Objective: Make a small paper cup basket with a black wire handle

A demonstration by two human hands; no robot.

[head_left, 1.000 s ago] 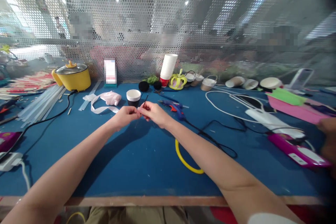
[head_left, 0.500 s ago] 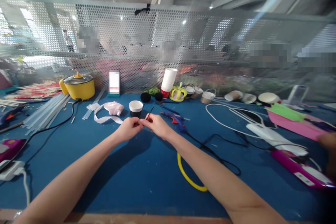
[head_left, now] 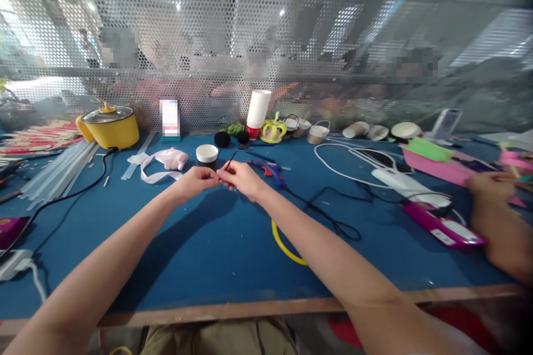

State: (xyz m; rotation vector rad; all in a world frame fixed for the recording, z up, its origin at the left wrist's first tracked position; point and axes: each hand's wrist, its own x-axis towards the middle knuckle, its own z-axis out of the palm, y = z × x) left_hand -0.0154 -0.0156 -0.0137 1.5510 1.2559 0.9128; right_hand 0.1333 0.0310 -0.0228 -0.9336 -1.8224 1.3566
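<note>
My hands meet in front of a small cup (head_left: 207,153), white above and black below. From the pinched fingers of my right hand (head_left: 244,178) a thin dark stick (head_left: 231,158) points up. My left hand (head_left: 195,182) is closed too, its fingertips touching those of the right; whatever they pinch is hidden. Just left of the cup lie a pale pink bundle (head_left: 171,158) and a white ribbon (head_left: 156,178). A blue glue gun (head_left: 272,172) rests on the blue table right of my right hand.
A yellow pot (head_left: 110,128) and clear glue sticks (head_left: 62,169) are at left. Stacked paper cups (head_left: 259,108) and a yellow crown-shaped piece (head_left: 273,132) stand behind. A yellow ring (head_left: 285,247) lies under my right forearm. Another person's hand (head_left: 491,188) is at right.
The view has tilted down, showing the table's front edge. My hands stay together, with the stick still in the right. The other person's hand at right has come further into view.
</note>
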